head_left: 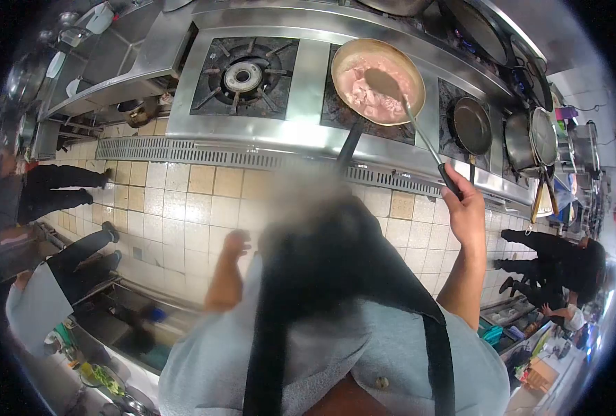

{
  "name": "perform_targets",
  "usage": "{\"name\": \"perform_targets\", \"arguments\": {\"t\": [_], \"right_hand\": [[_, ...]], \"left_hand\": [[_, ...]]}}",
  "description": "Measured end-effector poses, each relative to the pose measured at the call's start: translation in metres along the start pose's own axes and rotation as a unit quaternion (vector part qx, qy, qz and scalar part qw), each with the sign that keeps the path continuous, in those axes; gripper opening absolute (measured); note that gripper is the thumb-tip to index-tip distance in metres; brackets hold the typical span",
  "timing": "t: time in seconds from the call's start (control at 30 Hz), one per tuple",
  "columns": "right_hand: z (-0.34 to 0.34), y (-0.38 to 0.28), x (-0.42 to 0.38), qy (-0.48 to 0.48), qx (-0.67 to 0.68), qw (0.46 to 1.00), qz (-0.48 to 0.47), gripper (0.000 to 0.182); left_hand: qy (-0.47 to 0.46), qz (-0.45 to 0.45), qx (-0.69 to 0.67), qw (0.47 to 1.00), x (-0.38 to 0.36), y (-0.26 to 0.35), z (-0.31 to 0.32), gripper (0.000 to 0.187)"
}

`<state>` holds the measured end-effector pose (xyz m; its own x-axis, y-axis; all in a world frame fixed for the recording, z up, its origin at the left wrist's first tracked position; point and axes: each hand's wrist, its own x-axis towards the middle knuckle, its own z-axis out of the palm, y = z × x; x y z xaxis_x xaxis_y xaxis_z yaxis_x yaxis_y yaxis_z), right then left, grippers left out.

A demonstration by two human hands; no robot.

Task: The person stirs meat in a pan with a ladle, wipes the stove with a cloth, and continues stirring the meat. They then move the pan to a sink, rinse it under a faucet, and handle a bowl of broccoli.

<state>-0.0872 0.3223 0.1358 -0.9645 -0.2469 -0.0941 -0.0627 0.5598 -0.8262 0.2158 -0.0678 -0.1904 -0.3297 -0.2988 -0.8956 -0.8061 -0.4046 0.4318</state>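
My right hand (466, 208) is closed around the black handle of a long metal cooking spoon (422, 132). The spoon's dark bowl rests in a frying pan (417, 69), among pale pink pieces (370, 100) in a pinkish liquid. That pan sits on the middle burner, its black handle (350, 144) pointing towards me, with no hand on it. My left hand (236, 244) hangs low by my body over the tiled floor, fingers loosely apart and holding nothing. A blurred patch covers part of my dark apron (342, 256) and the area near the left hand.
Left of the pan is a bare gas burner (243, 76). A small dark pan (471, 125) stands on the right burner, with a steel pot (523, 142) beyond it. Large black pans (481, 31) sit behind. People stand at left (51, 187) and right (557, 260).
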Motion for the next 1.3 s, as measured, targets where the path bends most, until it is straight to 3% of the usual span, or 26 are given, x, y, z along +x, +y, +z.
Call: {"name": "perform_targets", "arguments": {"t": [0.17, 0.23, 0.3, 0.43, 0.6, 0.67, 0.73, 0.77, 0.8, 0.83, 0.87, 0.93, 1.07, 1.17, 1.3], "right_hand": [[0.016, 0.018, 0.008, 0.015, -0.156, 0.988, -0.019, 0.038], [0.029, 0.026, 0.018, 0.044, -0.188, 0.981, -0.028, 0.037], [0.040, 0.038, 0.030, 0.097, -0.234, 0.967, -0.032, 0.037], [0.037, 0.044, 0.043, 0.152, -0.186, 0.969, -0.054, 0.036], [0.028, 0.029, 0.041, 0.134, -0.234, 0.962, -0.032, 0.036], [0.033, 0.024, 0.036, 0.046, -0.123, 0.989, 0.066, 0.035], [0.039, 0.022, 0.034, 0.015, -0.107, 0.993, 0.049, 0.036], [0.040, 0.015, 0.033, -0.025, 0.020, 0.990, 0.137, 0.036], [0.043, 0.008, 0.033, -0.063, 0.147, 0.962, 0.222, 0.037], [0.047, 0.004, 0.034, -0.060, 0.231, 0.944, 0.226, 0.037], [0.047, 0.005, 0.035, -0.059, 0.231, 0.944, 0.226, 0.037], [0.047, 0.007, 0.037, -0.080, 0.356, 0.899, 0.243, 0.038], [0.046, 0.007, 0.030, -0.080, 0.407, 0.877, 0.242, 0.036], [0.041, 0.002, 0.022, -0.064, 0.368, 0.899, 0.229, 0.037], [0.032, 0.004, 0.018, -0.019, 0.215, 0.960, 0.176, 0.039]], "left_hand": [[-0.006, 0.005, 0.016, 1.000, 0.010, 0.002, 0.001, 0.021], [-0.022, 0.018, 0.024, 0.999, 0.016, -0.002, -0.001, 0.040], [-0.020, 0.012, 0.016, 1.000, 0.017, 0.001, -0.002, 0.039], [0.000, 0.010, -0.013, 1.000, 0.010, 0.005, -0.003, 0.039], [0.014, -0.027, -0.019, 0.999, 0.007, -0.009, -0.007, 0.040], [0.012, -0.037, -0.020, 0.999, 0.003, -0.014, -0.007, 0.040], [0.026, -0.040, 0.016, 0.999, 0.001, -0.017, -0.004, 0.040], [0.026, -0.041, 0.017, 0.999, 0.015, -0.030, -0.009, 0.040], [0.000, -0.003, 0.038, 0.999, 0.035, -0.050, -0.016, 0.040], [-0.026, 0.034, 0.059, 0.997, 0.038, -0.052, -0.016, 0.040], [-0.027, 0.035, 0.060, 0.997, 0.040, -0.053, -0.016, 0.040], [-0.016, -0.020, 0.007, 1.000, 0.017, -0.026, -0.006, 0.042], [-0.020, -0.006, -0.012, 1.000, 0.016, -0.008, -0.004, 0.043], [0.000, 0.001, -0.020, 1.000, 0.020, -0.002, -0.003, 0.044], [-0.007, -0.004, -0.012, 1.000, 0.013, 0.002, -0.003, 0.044]]}}
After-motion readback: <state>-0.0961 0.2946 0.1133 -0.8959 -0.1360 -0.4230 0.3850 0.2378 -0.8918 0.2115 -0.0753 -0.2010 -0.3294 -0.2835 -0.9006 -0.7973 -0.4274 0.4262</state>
